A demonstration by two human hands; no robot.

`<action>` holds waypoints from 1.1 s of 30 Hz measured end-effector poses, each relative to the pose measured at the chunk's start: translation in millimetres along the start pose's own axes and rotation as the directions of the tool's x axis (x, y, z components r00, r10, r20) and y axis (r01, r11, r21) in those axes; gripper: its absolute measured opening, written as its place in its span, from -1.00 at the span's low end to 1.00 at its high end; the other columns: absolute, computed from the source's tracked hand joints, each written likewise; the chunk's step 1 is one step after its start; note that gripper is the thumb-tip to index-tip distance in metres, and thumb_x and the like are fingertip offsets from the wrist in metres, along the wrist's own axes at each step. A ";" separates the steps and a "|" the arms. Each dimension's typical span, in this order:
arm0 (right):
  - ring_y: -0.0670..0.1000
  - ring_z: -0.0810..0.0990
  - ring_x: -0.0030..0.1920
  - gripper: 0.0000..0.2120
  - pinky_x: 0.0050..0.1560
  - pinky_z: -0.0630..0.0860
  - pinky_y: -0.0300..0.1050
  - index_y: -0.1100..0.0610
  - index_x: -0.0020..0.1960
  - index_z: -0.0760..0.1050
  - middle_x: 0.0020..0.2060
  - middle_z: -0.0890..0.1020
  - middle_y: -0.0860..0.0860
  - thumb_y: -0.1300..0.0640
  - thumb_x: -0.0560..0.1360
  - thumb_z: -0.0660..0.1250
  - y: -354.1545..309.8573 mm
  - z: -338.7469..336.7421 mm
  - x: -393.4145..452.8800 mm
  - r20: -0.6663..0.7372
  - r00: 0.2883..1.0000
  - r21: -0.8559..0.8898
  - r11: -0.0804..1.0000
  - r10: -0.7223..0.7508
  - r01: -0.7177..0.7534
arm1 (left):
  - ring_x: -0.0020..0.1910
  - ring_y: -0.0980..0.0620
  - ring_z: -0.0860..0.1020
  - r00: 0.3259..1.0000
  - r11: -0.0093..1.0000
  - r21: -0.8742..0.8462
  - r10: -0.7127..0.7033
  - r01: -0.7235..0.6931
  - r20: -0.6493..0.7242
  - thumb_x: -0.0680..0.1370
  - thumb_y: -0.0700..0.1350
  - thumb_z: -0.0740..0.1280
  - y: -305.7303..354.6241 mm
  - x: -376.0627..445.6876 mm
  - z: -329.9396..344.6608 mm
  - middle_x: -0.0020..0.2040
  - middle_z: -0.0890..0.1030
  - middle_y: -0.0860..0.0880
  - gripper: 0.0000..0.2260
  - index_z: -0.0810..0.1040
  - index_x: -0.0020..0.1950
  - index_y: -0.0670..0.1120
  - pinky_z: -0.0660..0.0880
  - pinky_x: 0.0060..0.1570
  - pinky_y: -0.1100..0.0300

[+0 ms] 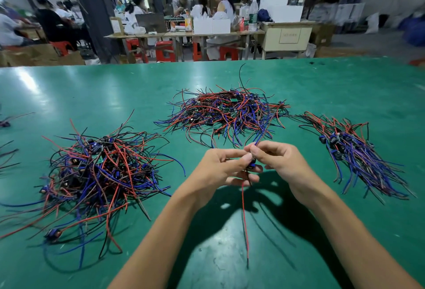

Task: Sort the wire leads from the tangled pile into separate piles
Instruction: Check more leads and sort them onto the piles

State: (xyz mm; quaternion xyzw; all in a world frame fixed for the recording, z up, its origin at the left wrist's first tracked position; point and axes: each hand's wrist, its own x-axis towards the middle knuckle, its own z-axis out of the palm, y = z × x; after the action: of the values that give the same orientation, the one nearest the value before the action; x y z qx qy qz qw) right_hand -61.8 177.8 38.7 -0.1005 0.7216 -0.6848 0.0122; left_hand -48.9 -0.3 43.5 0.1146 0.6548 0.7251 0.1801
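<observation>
Over a green table, two bare hands meet at centre, working one wire lead between them. Left hand: fingers curled, thumb and forefinger pinching the lead's small dark component, lower fingers cupped beneath it. Right hand: fingertips pinched on the blue wire ends rising from that component, likely to straighten or separate them. A red wire hangs from the left hand toward the person, its bare tip near the table.

Just beyond the hands lies the tangled pile of red, blue and black leads, close enough to draw from. Out to the side of the left hand sits a loose heap, wires crossing every way. Out to the side of the right hand lies a neater pile, leads roughly parallel, probably sorted. Holding the lead raised seems meant to keep it clear of the piles.

Far behind, other people sit at benches, blurred.
</observation>
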 end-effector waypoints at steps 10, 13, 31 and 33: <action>-0.16 0.68 -0.17 -0.79 -0.14 0.49 -0.44 0.20 0.08 0.69 -0.14 0.74 0.02 0.20 0.64 0.28 0.9 18.3 -1.2 -0.046 0.998 0.022 0.998 -0.050 0.051 | -0.45 0.11 0.35 0.987 0.992 0.123 0.007 0.013 -0.163 0.63 -0.09 0.30 1.2 4.8 11.1 -0.12 0.73 0.01 -0.78 0.72 -0.10 -0.02 0.28 -0.49 0.36; -0.17 0.65 -0.27 -0.76 -0.21 0.51 -0.41 0.23 0.04 0.67 -0.27 0.71 -0.04 0.26 0.66 0.22 1.6 27.1 -2.1 -0.087 0.996 0.109 0.994 -0.021 0.030 | -0.50 0.11 0.25 0.980 0.991 0.132 0.062 -0.037 -0.191 0.65 -0.12 0.26 -0.5 6.2 13.8 -0.27 0.69 0.04 -0.75 0.70 -0.07 -0.15 0.15 -0.54 0.36; -0.03 0.46 -0.35 -0.77 -0.39 0.37 -0.18 0.03 -0.14 0.50 -0.35 0.61 -0.09 0.13 0.63 0.14 7.6 -11.2 17.6 -0.386 0.791 0.546 0.808 0.475 -0.219 | -0.58 0.13 0.13 0.986 0.963 0.243 -0.144 0.120 0.084 0.62 -0.21 0.22 -4.6 6.7 19.6 -0.21 0.70 -0.09 -0.75 0.71 -0.04 -0.17 0.07 -0.59 0.33; -0.08 0.46 -0.40 -0.77 -0.40 0.36 -0.23 -0.01 -0.13 0.51 -0.40 0.59 -0.13 0.11 0.64 0.14 5.9 -17.2 14.5 -0.250 0.791 0.686 0.678 0.558 -0.262 | -0.57 0.13 0.14 0.990 0.967 0.223 -0.133 0.120 0.043 0.63 -0.19 0.21 -5.8 7.8 17.8 -0.20 0.71 -0.08 -0.74 0.70 -0.04 -0.15 0.08 -0.58 0.33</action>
State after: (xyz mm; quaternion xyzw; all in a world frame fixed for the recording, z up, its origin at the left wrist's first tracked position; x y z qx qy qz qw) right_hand -79.4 192.6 35.7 0.2363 0.4422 -0.8643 0.0389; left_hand -48.1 19.5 39.3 0.1128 0.7314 0.6317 0.2310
